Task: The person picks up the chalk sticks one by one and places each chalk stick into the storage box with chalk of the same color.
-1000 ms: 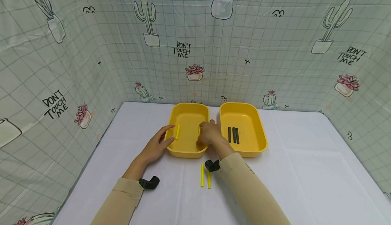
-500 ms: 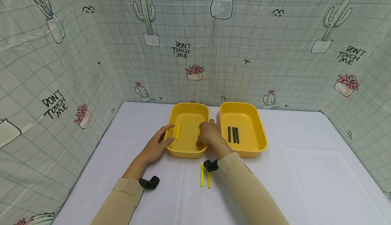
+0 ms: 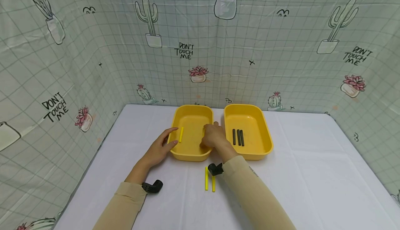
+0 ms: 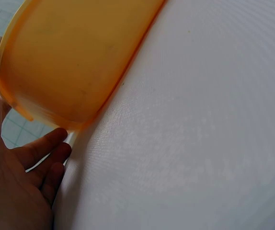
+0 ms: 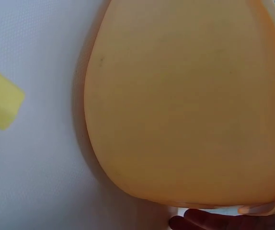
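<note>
My left hand grips the left rim of the left yellow tray. Its thumb and index finger reach over the rim, while the other fingers lie along the outside in the left wrist view. Across from it, my right hand holds the tray's right rim, with some fingertips outside the wall in the right wrist view. One yellow stick lies inside, near the left wall. A second yellow stick shows inside by the right fingers, partly hidden by that hand.
A second yellow tray stands close on the right, holding three black sticks. Two more yellow sticks lie on the white tablecloth in front, one partly under the right wrist camera. A patterned cloth hangs behind.
</note>
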Demonstrator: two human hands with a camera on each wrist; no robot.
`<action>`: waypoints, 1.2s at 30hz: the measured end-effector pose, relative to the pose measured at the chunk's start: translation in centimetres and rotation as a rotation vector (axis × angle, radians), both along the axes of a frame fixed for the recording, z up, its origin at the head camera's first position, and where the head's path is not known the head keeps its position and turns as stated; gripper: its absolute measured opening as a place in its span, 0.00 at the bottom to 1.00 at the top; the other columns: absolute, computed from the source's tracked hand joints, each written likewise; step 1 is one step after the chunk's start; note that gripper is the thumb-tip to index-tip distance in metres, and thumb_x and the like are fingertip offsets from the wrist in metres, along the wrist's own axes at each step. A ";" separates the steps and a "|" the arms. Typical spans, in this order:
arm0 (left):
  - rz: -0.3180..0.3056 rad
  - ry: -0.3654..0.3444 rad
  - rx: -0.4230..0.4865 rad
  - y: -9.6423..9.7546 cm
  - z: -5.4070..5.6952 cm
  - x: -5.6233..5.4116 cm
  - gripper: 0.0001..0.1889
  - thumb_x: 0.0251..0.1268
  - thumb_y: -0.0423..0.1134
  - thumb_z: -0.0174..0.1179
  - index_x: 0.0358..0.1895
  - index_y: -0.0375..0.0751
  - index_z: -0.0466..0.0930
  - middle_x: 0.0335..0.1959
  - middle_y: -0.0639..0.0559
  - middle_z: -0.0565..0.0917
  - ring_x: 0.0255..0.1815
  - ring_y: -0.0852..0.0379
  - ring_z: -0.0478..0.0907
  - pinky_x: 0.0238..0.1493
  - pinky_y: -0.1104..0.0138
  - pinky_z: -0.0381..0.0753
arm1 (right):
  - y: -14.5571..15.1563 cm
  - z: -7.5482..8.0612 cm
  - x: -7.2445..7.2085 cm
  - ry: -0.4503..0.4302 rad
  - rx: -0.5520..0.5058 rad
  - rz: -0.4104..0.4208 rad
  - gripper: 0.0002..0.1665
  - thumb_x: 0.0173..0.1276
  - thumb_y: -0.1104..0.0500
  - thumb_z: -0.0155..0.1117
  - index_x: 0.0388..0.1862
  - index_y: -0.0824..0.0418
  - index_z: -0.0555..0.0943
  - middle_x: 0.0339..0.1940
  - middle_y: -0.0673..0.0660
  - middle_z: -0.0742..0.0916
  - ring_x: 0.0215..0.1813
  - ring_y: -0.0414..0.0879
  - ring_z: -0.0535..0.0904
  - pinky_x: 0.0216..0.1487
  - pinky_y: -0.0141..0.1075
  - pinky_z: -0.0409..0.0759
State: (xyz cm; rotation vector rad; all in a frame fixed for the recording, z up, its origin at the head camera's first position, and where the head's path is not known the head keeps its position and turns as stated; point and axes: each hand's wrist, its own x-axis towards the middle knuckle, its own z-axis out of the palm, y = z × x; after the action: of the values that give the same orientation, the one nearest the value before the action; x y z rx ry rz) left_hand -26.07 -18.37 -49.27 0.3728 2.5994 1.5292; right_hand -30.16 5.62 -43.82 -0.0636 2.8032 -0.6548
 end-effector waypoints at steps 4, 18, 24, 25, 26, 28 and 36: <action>0.005 0.002 -0.007 0.1 0.0 0.0 0.28 0.78 0.52 0.58 0.77 0.64 0.64 0.84 0.47 0.60 0.85 0.42 0.53 0.84 0.46 0.52 | 0.1 -0.1 0.1 -0.012 -0.057 -0.035 0.49 0.55 0.55 0.83 0.76 0.57 0.73 0.64 0.64 0.74 0.61 0.57 0.71 0.66 0.46 0.75; 0.006 0.002 -0.011 0.0 -0.1 -0.1 0.28 0.78 0.52 0.57 0.77 0.63 0.64 0.83 0.46 0.60 0.85 0.41 0.53 0.84 0.44 0.51 | 0.4 0.8 1.5 0.039 -0.138 -0.016 0.55 0.59 0.48 0.81 0.81 0.54 0.64 0.78 0.67 0.65 0.73 0.62 0.67 0.75 0.54 0.71; 0.005 0.002 -0.012 0.0 -0.2 -0.1 0.28 0.78 0.52 0.57 0.77 0.64 0.64 0.83 0.46 0.60 0.85 0.41 0.54 0.84 0.44 0.52 | 1.1 1.5 2.5 0.042 -0.219 -0.001 0.57 0.59 0.49 0.80 0.83 0.54 0.61 0.83 0.68 0.56 0.82 0.63 0.59 0.78 0.58 0.68; 0.005 0.002 -0.014 0.0 -0.2 -0.1 0.28 0.78 0.52 0.57 0.77 0.65 0.64 0.83 0.46 0.60 0.85 0.41 0.54 0.84 0.44 0.52 | 1.2 1.7 2.7 0.041 -0.230 0.001 0.57 0.59 0.50 0.81 0.83 0.54 0.60 0.84 0.68 0.55 0.82 0.64 0.58 0.78 0.58 0.67; 0.005 0.001 -0.016 0.0 -0.2 -0.1 0.28 0.78 0.52 0.57 0.77 0.65 0.64 0.83 0.46 0.60 0.85 0.41 0.54 0.84 0.44 0.52 | 1.4 1.9 2.8 0.041 -0.239 0.005 0.58 0.59 0.50 0.81 0.83 0.54 0.60 0.84 0.68 0.54 0.83 0.64 0.57 0.78 0.59 0.68; 0.007 0.001 -0.023 0.0 -0.1 0.0 0.28 0.78 0.53 0.57 0.77 0.65 0.63 0.83 0.46 0.60 0.85 0.41 0.55 0.84 0.43 0.52 | 1.7 2.2 3.2 0.058 -0.237 0.026 0.58 0.58 0.50 0.81 0.83 0.54 0.61 0.84 0.68 0.54 0.83 0.64 0.58 0.77 0.58 0.68; 0.003 0.002 -0.022 0.0 0.0 0.1 0.29 0.78 0.54 0.57 0.77 0.64 0.63 0.83 0.45 0.60 0.84 0.40 0.55 0.83 0.42 0.52 | 2.8 3.6 5.3 0.110 -0.219 0.099 0.57 0.58 0.48 0.82 0.82 0.53 0.63 0.82 0.66 0.60 0.80 0.65 0.63 0.74 0.60 0.71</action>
State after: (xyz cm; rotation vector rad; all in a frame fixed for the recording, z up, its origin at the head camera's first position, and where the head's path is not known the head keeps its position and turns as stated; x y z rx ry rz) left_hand -25.95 -18.36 -49.23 0.3689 2.6172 1.5002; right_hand -24.89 8.40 -40.25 -0.2857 2.7981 -0.9573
